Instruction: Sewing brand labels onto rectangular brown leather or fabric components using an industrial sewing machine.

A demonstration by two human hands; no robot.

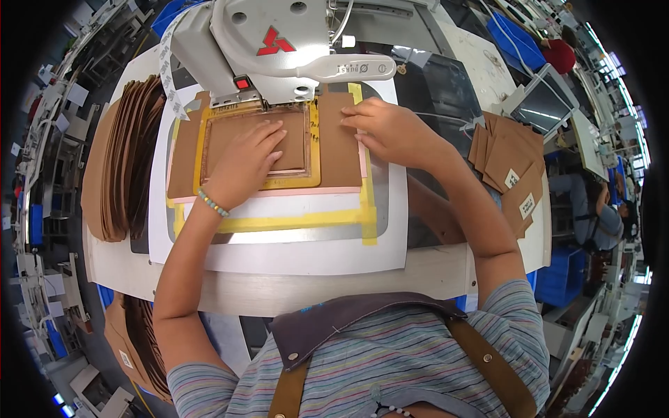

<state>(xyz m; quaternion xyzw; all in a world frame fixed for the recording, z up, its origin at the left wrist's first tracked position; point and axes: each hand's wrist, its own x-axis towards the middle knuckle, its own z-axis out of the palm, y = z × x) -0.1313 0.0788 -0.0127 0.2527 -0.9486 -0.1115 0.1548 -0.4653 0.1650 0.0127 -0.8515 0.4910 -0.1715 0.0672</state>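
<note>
Brown panel (341,164) noted at centre, laid under the head of a grey-white sewing machine (293,38). A yellow rectangular frame (315,150) is set on top of it, and brown material is seen through the frame's opening. Left hand (244,164): placed palm down across the frame and the brown area inside it, fingers extended, nothing gripped. A beaded bracelet (213,203) is worn at that wrist. Right hand (394,132): held at the panel's upper right edge, fingers bent, fingertips brought to the surface; whether the edge is pinched cannot be told. The panel is bordered below and at right by yellow tape (279,222), with a white sheet (313,261) spread underneath. Brown pieces are stacked upright in a thick bundle (115,167) at left; a looser pile (512,150), some pieces with white labels, is scattered at right on the table (244,299).
</note>
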